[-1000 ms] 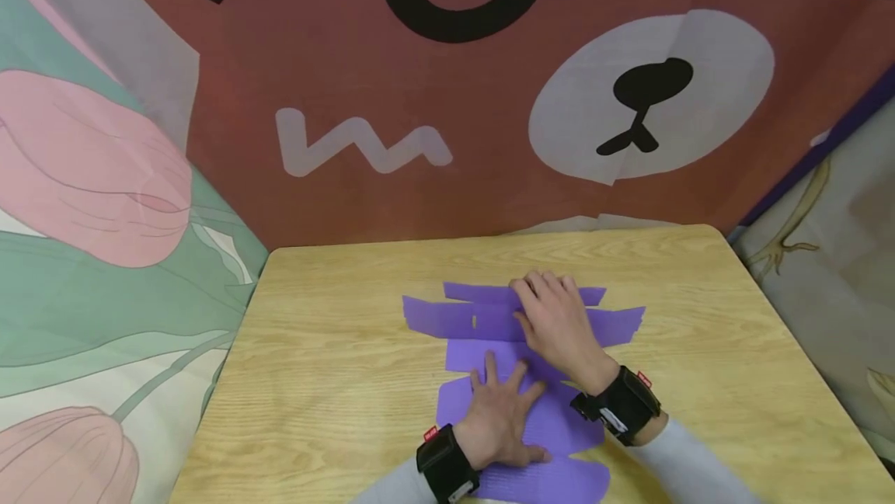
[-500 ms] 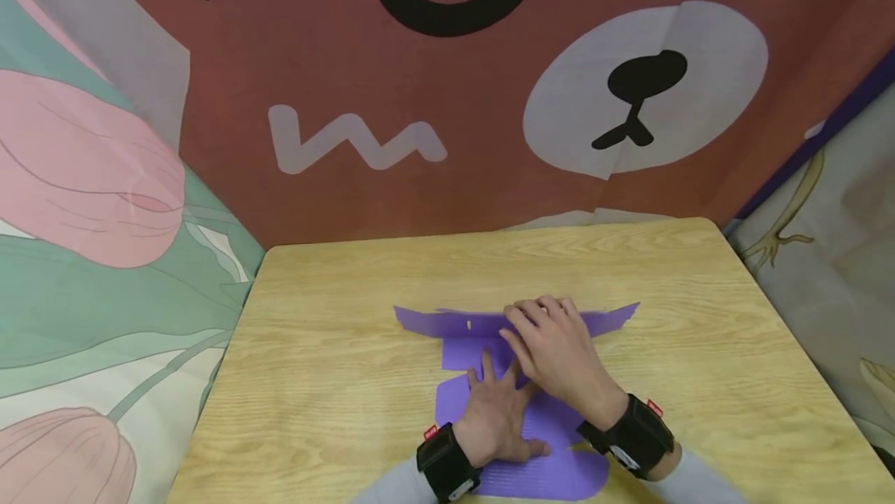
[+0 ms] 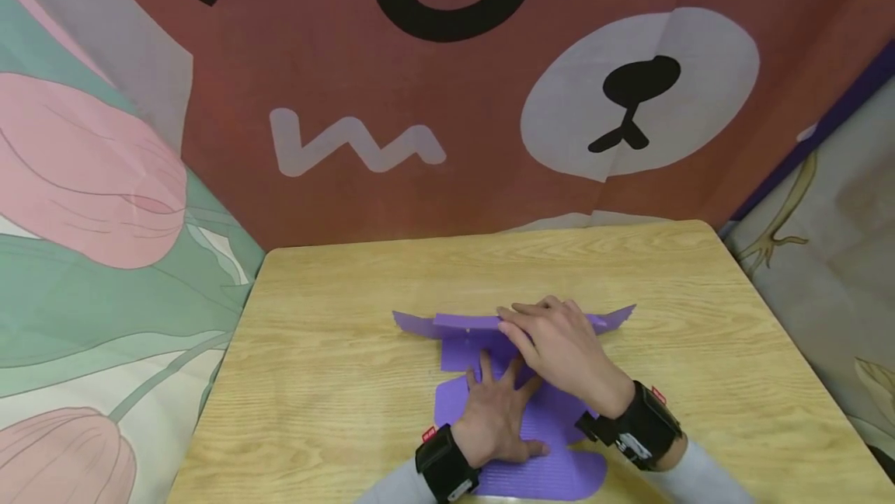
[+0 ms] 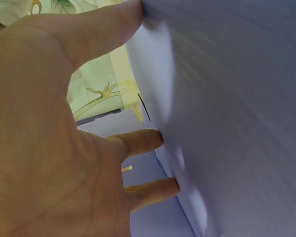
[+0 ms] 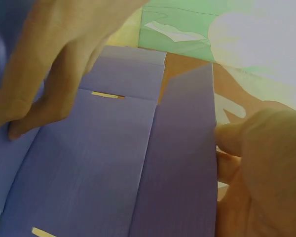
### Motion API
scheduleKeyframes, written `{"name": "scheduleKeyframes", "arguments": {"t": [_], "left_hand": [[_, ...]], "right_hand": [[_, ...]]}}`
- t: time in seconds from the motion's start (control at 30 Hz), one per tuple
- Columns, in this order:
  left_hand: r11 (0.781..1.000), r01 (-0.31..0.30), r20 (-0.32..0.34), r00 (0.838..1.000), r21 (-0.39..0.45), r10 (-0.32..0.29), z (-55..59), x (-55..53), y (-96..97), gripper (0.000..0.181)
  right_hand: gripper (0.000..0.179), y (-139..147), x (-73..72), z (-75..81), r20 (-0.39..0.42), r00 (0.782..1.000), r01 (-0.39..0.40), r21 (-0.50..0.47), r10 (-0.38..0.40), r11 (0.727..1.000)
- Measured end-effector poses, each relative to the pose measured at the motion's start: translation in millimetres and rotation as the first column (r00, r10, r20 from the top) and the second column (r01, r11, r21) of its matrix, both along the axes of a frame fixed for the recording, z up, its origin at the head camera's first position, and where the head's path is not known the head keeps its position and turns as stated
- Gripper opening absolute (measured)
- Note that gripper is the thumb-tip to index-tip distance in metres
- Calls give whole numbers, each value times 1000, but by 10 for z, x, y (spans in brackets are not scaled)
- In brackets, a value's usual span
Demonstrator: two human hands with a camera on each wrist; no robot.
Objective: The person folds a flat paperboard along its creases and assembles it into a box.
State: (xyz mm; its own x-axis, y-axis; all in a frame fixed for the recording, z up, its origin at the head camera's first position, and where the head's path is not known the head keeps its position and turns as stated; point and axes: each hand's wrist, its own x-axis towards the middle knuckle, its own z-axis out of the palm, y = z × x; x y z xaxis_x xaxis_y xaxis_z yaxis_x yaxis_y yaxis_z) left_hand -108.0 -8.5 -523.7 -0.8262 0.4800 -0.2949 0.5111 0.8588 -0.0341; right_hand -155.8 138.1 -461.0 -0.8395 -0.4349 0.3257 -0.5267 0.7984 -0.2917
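Observation:
A purple corrugated cardboard box blank (image 3: 552,418) lies along the table. My left hand (image 3: 495,417) rests palm down on its middle, fingers spread; in the left wrist view its fingertips (image 4: 153,190) touch the cardboard. At the far end the wide panel stands up, with side wings (image 3: 416,323) jutting out and its narrow flap (image 3: 464,322) bent toward me. My right hand (image 3: 569,349) grips this flap at its edge. In the right wrist view, fingers (image 5: 229,168) reach behind the flap (image 5: 180,148). Part of the flap is hidden under that hand.
The blank sits on a wood-grain table (image 3: 329,380). A brown cloth with a bear pattern (image 3: 475,178) hangs behind the far edge, and a flower-print cloth (image 3: 91,170) is at the left. Both wrists wear black camera bands (image 3: 643,426).
The far panel has risen from lying nearly flat to standing up, and its narrow flap has tipped toward me. My right hand shifted with it; the left hand has stayed put.

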Motion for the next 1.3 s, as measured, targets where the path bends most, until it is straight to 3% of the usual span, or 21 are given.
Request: {"name": "scheduleKeyframes", "arguments": {"t": [0.2,0.33,0.43,0.67,0.83,0.93,1.0,1.03,1.1,1.17,1.23,1.3], "left_hand": [[1000,-9,27,1000,28,8,-13,-5,-22,108],[1000,-15,31,999,22,14,-10,-9,-32,109],[1000,-17,29,999,21,16,-9,-7,-35,109],[998,1,12,1000,60,-2,-11,19,-67,106],[985,51,-11,999,164,-50,49,81,-223,90],[957,97,-114,991,274,-68,129,88,-385,69],[914,120,-220,975,386,-36,186,57,-508,53],[884,139,-288,958,446,-5,208,32,-572,45],[827,169,-416,905,536,84,242,-38,-698,33],[780,178,-488,854,599,180,256,-128,-810,35],[767,166,-527,813,620,249,248,-216,-901,41],[768,145,-535,795,624,285,223,-282,-967,45]], "right_hand": [[42,-27,35,72,201,979,0,92,-19,996],[45,-21,26,51,235,972,-42,139,9,989],[49,5,-17,-45,197,979,-79,139,51,987],[56,64,-110,-359,18,996,-94,94,92,991],[57,84,-110,-432,-2,996,-84,77,84,993],[57,84,-105,-429,-4,997,-77,77,78,994],[57,83,-105,-426,-9,997,-71,80,72,994],[57,81,-105,-424,-12,998,-66,86,68,994],[59,78,-105,-422,-13,998,-60,93,61,994],[61,74,-103,-420,-11,999,-52,104,54,993],[62,70,-93,-416,-4,999,-47,111,48,993],[62,69,-73,-414,7,999,-49,113,48,992]]}}
